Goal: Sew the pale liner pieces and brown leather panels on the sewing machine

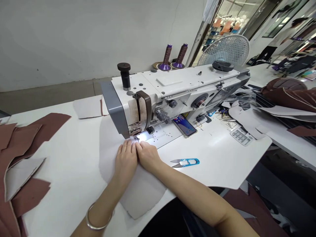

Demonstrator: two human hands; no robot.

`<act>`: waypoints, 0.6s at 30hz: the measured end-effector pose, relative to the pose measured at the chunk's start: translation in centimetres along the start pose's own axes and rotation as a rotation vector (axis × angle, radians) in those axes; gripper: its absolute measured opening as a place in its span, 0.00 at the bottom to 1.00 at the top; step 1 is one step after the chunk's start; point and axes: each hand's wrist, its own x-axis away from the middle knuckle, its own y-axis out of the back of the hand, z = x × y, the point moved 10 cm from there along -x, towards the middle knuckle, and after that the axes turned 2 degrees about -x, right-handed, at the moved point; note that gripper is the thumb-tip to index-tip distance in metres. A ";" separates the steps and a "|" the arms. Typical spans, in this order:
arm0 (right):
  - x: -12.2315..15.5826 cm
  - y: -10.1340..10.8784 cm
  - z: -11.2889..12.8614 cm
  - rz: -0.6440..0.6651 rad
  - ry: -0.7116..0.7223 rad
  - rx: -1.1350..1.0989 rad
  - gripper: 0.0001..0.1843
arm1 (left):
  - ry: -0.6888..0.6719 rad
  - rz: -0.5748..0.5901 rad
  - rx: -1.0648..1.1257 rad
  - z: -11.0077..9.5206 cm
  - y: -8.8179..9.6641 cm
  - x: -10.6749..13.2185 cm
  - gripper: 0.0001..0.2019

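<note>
Pale grey panel [138, 194] lies flat on the white counter [212, 164], with its far edge running under the presser foot [134, 131] of a sewing machine [158, 95]. The left hand [125, 161] and right hand [146, 156] rest side by side on the panel, directly in front of the foot, and nearly touch each other. Both hands are open and flat with the fingers together, bearing down on the panel; neither is closed around anything. A metal bangle [97, 219] circles the left wrist.

Progress as observed: one panel is positioned at the machine. The needle is hidden by the foot and fingers, and no stitch line can be confirmed from this view. Beyond the left hand, brown sheet pieces [46, 126] and a pale cut piece [19, 176] lie overlapping on the counter, away from the machine. Further out past the right hand, a rounded brown stack [283, 86] sits on a second surface, also off the machine.

Just beyond the right hand lie blue-handled thread snips [185, 162], untouched. A phone [184, 125] lies near the machine's base, ahead of the right hand. Two thread cones [167, 57] stand behind the machine, well ahead of both hands.
</note>
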 end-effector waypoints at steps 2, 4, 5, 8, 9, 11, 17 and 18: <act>0.2 0.0 -0.6 -0.006 -0.050 0.021 0.08 | 0.015 0.005 0.015 0.4 -0.2 -0.1 0.20; 0.3 0.2 -1.2 -0.023 -0.103 0.045 0.07 | 0.028 0.016 0.020 0.8 -0.4 -0.3 0.21; 0.4 0.3 -1.5 -0.035 -0.116 0.053 0.07 | 0.034 0.022 0.021 1.0 -0.4 -0.4 0.22; 0.5 0.3 -1.8 -0.054 -0.123 0.053 0.09 | 0.039 0.033 0.028 1.1 -0.2 -0.5 0.23; 0.5 0.2 -1.9 -0.048 -0.122 0.047 0.10 | 0.029 0.033 0.036 1.0 -0.1 -0.4 0.23; 0.5 0.1 -2.1 -0.034 -0.132 0.036 0.11 | 0.004 0.027 0.054 0.4 0.1 -0.2 0.21; 0.6 0.2 -2.5 0.012 -0.171 0.005 0.11 | -0.004 0.018 0.069 0.0 -0.4 0.0 0.20; 0.7 0.3 -2.5 0.015 -0.183 -0.005 0.11 | -0.006 0.016 0.070 0.1 -0.5 -0.1 0.21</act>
